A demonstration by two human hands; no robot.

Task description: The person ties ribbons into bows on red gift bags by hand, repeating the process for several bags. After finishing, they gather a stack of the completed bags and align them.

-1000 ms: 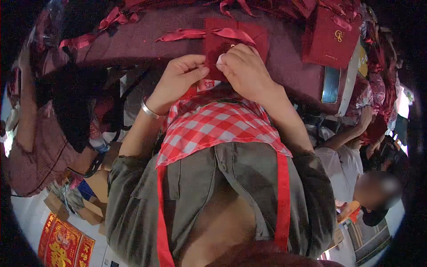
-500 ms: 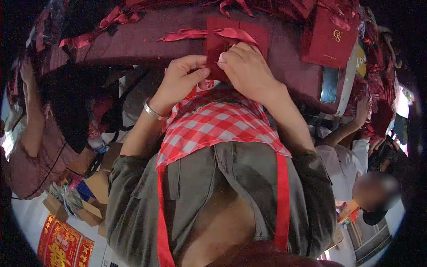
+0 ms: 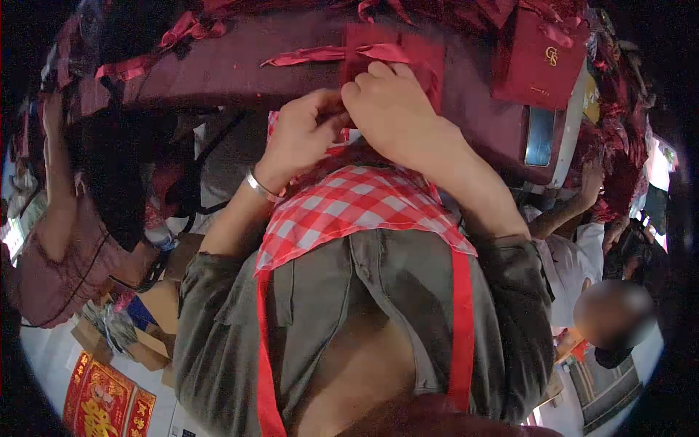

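Observation:
A dark red folder or card with a pink-red ribbon across it lies at the table's near edge. My right hand rests over its lower left part with fingers curled; whatever they pinch is hidden. Just left of it is my left hand, a silver bracelet on the wrist, its thumb and fingers drawn together close to the right hand's fingertips at the folder's lower left corner. What it grips is too small and dark to make out.
The maroon-covered table holds a red folder with gold letters, a phone and loose ribbons. A co-worker's arm is at left; another person is at right. Cardboard boxes stand lower left.
My right hand has shifted left and slightly up, turning over the folder's corner. My left hand's fingers have closed in nearer to it. The folder has moved slightly right.

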